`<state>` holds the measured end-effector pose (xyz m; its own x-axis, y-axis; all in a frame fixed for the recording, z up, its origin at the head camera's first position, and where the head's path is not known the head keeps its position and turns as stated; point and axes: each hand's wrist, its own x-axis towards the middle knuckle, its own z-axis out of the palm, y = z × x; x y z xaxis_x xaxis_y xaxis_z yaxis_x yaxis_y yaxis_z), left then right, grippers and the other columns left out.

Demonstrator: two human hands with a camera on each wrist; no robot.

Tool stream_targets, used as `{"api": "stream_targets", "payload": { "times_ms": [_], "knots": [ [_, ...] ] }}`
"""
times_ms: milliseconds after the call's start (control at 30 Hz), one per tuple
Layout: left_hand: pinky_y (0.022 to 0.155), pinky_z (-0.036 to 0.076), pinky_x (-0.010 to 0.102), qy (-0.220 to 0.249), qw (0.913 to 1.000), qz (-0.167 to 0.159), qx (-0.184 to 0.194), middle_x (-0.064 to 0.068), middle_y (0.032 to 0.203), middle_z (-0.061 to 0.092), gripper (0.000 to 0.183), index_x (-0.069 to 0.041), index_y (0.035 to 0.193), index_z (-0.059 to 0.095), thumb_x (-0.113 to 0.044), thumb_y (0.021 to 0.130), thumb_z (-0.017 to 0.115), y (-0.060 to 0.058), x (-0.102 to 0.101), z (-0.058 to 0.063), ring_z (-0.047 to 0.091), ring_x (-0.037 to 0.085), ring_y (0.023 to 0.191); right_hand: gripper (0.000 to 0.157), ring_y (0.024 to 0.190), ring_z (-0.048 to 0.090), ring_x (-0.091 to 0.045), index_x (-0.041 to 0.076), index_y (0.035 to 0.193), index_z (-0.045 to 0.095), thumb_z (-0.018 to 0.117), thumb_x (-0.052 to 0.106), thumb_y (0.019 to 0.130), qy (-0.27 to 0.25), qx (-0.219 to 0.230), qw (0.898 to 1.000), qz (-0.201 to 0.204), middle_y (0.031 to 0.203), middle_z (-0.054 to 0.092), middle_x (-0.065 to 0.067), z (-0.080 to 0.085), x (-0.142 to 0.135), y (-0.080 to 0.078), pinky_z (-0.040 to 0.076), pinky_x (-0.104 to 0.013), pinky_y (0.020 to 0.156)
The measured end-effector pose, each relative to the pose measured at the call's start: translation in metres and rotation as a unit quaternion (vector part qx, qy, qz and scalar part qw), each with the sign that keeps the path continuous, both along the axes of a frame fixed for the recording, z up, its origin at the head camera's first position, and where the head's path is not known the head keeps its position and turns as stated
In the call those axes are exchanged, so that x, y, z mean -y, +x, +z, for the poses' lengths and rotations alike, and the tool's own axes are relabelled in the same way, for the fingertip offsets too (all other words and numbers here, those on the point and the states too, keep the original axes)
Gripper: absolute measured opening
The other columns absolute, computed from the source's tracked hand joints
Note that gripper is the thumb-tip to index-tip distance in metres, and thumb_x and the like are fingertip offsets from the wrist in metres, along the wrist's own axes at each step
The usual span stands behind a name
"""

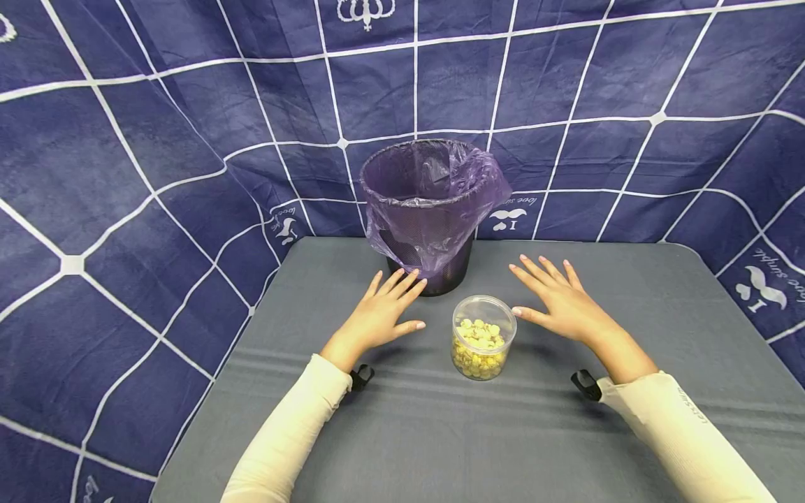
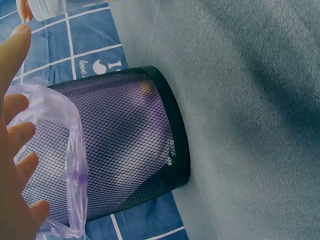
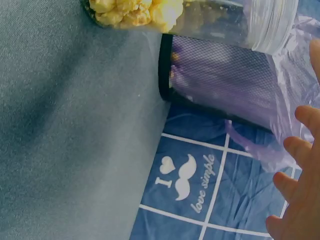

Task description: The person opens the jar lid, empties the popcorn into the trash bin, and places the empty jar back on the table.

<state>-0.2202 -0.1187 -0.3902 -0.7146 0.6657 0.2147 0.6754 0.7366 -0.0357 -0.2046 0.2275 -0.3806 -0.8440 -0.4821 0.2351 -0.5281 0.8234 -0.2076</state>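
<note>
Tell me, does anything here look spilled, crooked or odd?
Nothing stands out. The clear plastic jar of yellow pieces stands upright and lidless on the grey table, and the black mesh bin with its purple liner is upright behind it.

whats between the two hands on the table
In the head view, a clear jar of yellow snack pieces stands between the left hand and right hand, touching neither.
</note>
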Motion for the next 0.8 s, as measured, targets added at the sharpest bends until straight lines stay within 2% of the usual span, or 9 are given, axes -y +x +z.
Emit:
{"api": "stream_targets", "payload": {
  "times_ms": [167, 367, 600, 800],
  "knots": [
    [0.104, 0.009, 0.050, 0.017, 0.9998, -0.006, -0.001, 0.003, 0.146, 0.022, 0.077, -0.018, 0.142, 0.028, -0.060, 0.081, 0.049, 0.002, -0.001, 0.000, 0.017, 0.024, 0.133, 0.077, 0.131, 0.015, -0.035, 0.023, 0.143, 0.022, 0.054, 0.055, 0.081, -0.010, 0.001, 1.000, 0.006, 0.147, 0.020, -0.007, 0.002, 0.005, 0.003, -0.007, -0.049, 0.103],
    [0.105, 0.007, 0.047, 0.043, 0.9990, -0.014, 0.007, 0.003, 0.146, 0.023, 0.088, -0.014, 0.143, 0.024, -0.065, 0.076, 0.051, 0.005, -0.005, -0.004, 0.016, 0.023, 0.133, 0.080, 0.130, 0.017, -0.036, 0.021, 0.143, 0.022, 0.058, 0.053, 0.079, -0.025, -0.007, 0.999, 0.040, 0.146, 0.021, -0.011, 0.005, 0.015, 0.008, 0.004, -0.053, 0.102],
    [0.104, 0.012, 0.047, 0.070, 0.9970, -0.025, 0.020, 0.006, 0.145, 0.024, 0.097, -0.010, 0.142, 0.022, -0.068, 0.071, 0.054, 0.010, -0.014, -0.016, 0.019, 0.024, 0.132, 0.083, 0.129, 0.020, -0.038, 0.020, 0.143, 0.023, 0.061, 0.052, 0.076, -0.028, -0.014, 0.997, 0.066, 0.145, 0.022, -0.014, 0.005, 0.028, 0.013, 0.012, -0.052, 0.102],
    [0.106, 0.012, 0.042, 0.098, 0.9933, -0.027, 0.055, 0.008, 0.145, 0.023, 0.101, -0.007, 0.142, 0.020, -0.067, 0.070, 0.057, 0.019, -0.023, -0.028, 0.018, 0.021, 0.133, 0.085, 0.128, 0.022, -0.040, 0.019, 0.142, 0.025, 0.062, 0.055, 0.074, -0.034, -0.012, 0.996, 0.080, 0.144, 0.022, -0.015, 0.008, 0.039, 0.017, 0.016, -0.052, 0.101]
  ]
}}
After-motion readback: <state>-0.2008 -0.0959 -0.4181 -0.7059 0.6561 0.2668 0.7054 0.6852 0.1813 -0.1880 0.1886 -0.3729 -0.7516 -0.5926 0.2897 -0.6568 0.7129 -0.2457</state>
